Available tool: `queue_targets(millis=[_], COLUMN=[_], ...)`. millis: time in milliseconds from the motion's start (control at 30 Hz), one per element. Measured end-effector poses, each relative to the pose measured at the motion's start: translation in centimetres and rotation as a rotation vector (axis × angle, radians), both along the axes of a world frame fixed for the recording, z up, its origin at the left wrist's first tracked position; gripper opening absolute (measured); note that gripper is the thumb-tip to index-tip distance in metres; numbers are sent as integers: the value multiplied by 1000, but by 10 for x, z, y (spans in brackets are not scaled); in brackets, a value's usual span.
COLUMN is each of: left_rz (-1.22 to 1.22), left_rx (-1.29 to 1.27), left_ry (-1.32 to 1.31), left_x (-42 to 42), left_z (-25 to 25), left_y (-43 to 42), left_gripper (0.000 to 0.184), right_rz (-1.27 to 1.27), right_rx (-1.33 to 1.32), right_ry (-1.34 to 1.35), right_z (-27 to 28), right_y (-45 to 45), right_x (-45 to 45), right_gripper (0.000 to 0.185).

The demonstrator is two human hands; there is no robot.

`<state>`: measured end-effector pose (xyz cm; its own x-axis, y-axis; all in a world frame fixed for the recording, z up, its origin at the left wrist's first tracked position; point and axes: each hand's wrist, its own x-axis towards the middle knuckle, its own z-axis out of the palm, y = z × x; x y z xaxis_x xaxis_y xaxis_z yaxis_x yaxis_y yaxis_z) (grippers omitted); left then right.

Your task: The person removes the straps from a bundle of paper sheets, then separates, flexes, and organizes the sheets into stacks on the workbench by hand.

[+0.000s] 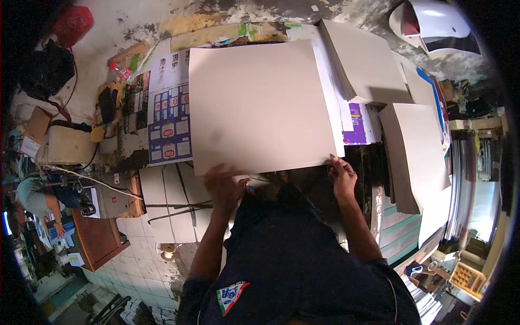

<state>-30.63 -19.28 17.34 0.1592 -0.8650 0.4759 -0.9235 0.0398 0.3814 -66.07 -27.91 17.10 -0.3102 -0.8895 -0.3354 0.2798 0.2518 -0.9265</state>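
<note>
A large blank cream sheet (260, 108) lies across the table in front of me, over printed sheets. My right hand (342, 176) pinches the sheet's near right corner between thumb and fingers. At the near left corner is my left hand (225, 187), blurred, so its exact hold on the edge cannot be made out. A blue and white printed sheet (169, 124) shows to the left of the cream sheet, and a purple printed piece (355, 123) shows to its right.
Thick stacks of board stand at the right, one farther back (363, 62) and one nearer (414, 154). A plastic bottle (119, 71) lies at the back left. Another person (40, 197) bends over papers at the far left. Strapped board (173, 200) sits below the table's left side.
</note>
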Motion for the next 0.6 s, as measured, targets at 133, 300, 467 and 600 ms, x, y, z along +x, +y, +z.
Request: queue_targets(millis=[133,300,467,600], left_rz=[-226,-315,-296,-200], left_rx=[-63,-65,-68,-73], left_ry=[-297,-230,-237,-200], left_x=[-16,-8,-7,-6], left_z=[-20,25,83,81], left_y=[-28,-45,-65,-68], left_gripper=[30,27,23,30], right_rz=[-22,218,651,574], right_rx=[2,-299,-717,-821], right_ry=[41,1365,1532,1535], right_z=[19,79,99,81], right_y=[-8,-8,-11,-31], right_x=[-1,41,123,136], right_gripper=[14,68,54,39])
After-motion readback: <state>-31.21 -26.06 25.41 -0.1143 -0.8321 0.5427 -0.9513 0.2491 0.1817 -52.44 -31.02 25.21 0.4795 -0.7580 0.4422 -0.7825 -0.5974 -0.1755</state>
